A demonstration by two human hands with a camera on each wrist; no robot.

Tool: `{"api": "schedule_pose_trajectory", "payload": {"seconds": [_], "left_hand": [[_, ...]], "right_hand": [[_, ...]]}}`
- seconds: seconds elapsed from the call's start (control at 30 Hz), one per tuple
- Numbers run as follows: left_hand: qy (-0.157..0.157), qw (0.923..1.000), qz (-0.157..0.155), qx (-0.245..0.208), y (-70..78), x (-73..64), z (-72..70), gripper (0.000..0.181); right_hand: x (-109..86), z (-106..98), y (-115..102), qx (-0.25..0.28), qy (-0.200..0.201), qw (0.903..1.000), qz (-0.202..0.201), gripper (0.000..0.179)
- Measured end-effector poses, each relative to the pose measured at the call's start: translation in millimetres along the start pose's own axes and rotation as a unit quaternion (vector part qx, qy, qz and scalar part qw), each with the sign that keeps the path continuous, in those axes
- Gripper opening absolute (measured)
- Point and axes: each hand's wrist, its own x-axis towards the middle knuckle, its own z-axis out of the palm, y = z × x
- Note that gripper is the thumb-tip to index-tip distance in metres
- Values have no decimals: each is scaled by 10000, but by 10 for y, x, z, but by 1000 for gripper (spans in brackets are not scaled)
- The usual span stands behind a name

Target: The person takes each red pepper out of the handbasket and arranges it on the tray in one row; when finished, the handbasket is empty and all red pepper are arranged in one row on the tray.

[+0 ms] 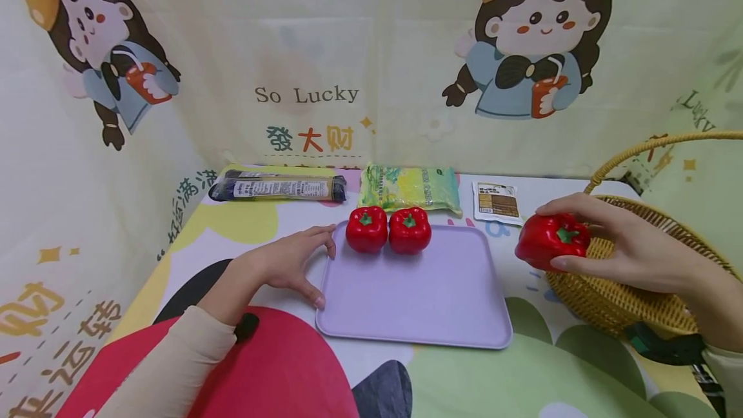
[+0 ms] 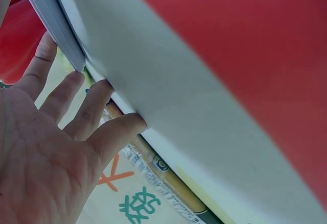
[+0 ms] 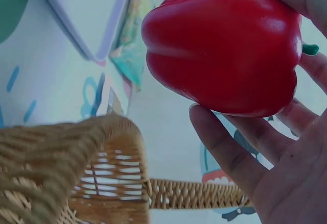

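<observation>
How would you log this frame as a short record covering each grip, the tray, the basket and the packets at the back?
Left grip: fingers spread at the left edge of the tray
Right grip: holds a red pepper aloft near the basket
Tray: pale purple; two red peppers side by side near its far edge
Basket: wicker, handled, right of tray; inside partly hidden
Back row: long dark-ended packet, yellow-green packet, small packet
</observation>
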Motion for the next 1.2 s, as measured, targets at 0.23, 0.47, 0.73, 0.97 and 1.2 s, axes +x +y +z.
{"api": "schedule_pose_trajectory", "payload": {"seconds": [0.23, 0.47, 0.73, 0.97, 1.2], "left_hand": [[-7, 10000, -16, -30, -18, 6, 11, 75], [-22, 9999, -71, -76, -12, 4, 19, 76], [-31, 9999, -93, -25, -24, 7, 12, 76], [-72, 10000, -46, -30, -15, 17, 7, 75], [-90, 9999, -101, -4, 1, 17, -5, 76]], "right_hand": [[126, 65, -17, 157, -152, 9995, -206, 77], [250, 153, -10, 428, -388, 9977, -343, 78], [379, 264, -1, 543, -523, 9967, -303, 77], [507, 357, 3, 627, -567, 9955, -430, 78], [622, 439, 31, 643, -623, 9947, -497, 77]]}}
